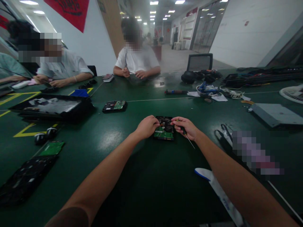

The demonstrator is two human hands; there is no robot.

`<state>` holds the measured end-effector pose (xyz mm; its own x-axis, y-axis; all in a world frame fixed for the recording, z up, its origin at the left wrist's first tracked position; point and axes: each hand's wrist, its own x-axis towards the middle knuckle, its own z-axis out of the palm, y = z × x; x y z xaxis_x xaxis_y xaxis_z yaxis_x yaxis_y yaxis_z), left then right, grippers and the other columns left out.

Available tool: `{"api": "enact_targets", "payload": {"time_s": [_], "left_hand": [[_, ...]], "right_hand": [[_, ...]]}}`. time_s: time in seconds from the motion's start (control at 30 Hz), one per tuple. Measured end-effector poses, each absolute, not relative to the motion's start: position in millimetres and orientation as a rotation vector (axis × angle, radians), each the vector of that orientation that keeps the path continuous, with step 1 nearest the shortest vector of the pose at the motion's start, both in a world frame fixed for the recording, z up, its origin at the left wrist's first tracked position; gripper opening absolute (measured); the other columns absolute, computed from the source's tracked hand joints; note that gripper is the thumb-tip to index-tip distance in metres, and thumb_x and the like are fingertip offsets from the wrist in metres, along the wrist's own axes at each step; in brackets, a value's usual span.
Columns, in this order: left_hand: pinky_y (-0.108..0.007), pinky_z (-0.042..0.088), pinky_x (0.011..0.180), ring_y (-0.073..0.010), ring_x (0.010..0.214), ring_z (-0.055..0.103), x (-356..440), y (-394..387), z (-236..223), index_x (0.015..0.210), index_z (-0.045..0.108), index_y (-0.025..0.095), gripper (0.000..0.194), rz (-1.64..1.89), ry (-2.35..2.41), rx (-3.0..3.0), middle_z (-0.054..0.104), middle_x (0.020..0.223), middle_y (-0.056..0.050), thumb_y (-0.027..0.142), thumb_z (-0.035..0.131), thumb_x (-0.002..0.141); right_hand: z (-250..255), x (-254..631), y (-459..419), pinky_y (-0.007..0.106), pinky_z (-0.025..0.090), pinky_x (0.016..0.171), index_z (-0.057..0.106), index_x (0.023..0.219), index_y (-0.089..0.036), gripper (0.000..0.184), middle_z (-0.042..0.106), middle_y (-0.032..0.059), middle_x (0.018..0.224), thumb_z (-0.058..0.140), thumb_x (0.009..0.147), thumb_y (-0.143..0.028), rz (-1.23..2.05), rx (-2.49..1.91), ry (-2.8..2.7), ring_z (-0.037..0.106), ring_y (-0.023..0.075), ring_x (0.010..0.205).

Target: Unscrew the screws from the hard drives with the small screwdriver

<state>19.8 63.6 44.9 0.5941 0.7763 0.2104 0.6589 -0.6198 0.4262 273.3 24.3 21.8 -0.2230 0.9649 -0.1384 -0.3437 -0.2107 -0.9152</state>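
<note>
A hard drive (163, 134) lies on the green table in front of me, its green circuit board facing up and nearer to me. My left hand (148, 127) is at the drive's left edge, thumb and fingers closed over its upper left part; whether they pinch something small is hidden. My right hand (186, 127) is at the right edge with the fingers curled. A screwdriver (185, 131) with a dark handle rests in that hand, its thin shaft pointing down and toward me, away from the drive.
Another hard drive (115, 106) lies farther left, beyond it a black tray (87, 105). Black parts with a green board (50, 148) are at left. A grey metal box (276, 113) and a white-blue strip (220, 189) lie right. Co-workers sit across the table.
</note>
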Motion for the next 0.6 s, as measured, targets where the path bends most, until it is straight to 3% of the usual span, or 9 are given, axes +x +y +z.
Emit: {"api": "enact_targets", "payload": {"time_s": [0.6], "left_hand": [[-0.035, 0.05, 0.089, -0.0246, 0.104, 0.062, 21.1, 60.0, 46.8, 0.094, 0.075, 0.022, 0.016, 0.436, 1.244, 2.676, 0.068, 0.106, -0.008, 0.027, 0.061, 0.096]], "right_hand": [[22.7, 273.0, 24.7, 0.021, 0.025, 0.043, 0.071, 0.097, -0.018, 0.031, 0.072, 0.0088, 0.092, 0.086, 0.071, -0.023, 1.624, -0.969, -0.976, 0.044, 0.0079, 0.057]]}}
